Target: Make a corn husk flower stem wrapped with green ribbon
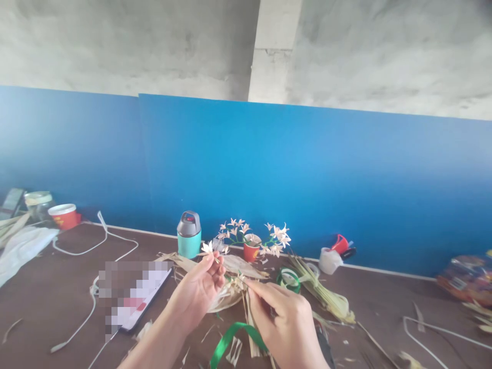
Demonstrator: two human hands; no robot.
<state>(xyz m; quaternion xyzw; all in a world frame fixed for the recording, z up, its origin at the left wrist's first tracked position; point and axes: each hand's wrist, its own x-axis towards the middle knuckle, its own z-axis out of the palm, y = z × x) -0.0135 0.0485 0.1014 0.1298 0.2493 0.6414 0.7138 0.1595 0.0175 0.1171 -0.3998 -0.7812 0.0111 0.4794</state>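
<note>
Near the middle of the table, my left hand [198, 294] is raised, palm partly up. Its thumb and index finger pinch a small white flower [208, 248] that looks made of dried husk. My right hand [286, 318] is beside it on the right, fingers bent and closed at the tips. Those fingertips meet pale husk pieces [234, 287]; what they grip is too small to make out. A loop of green ribbon [226, 341] curves below the hands. Just behind them, a red cup [251, 251] holds green stems with several pale flowers [279, 237].
A teal-and-grey flask [189, 237] stands behind my left hand. To the left lie a phone or tablet [144, 302] and a white cable [92, 307]. Rightward are a green tape roll [289, 280], a husk bundle [326, 294] and a white container [329, 261]. A blue partition [307, 174] bounds the back.
</note>
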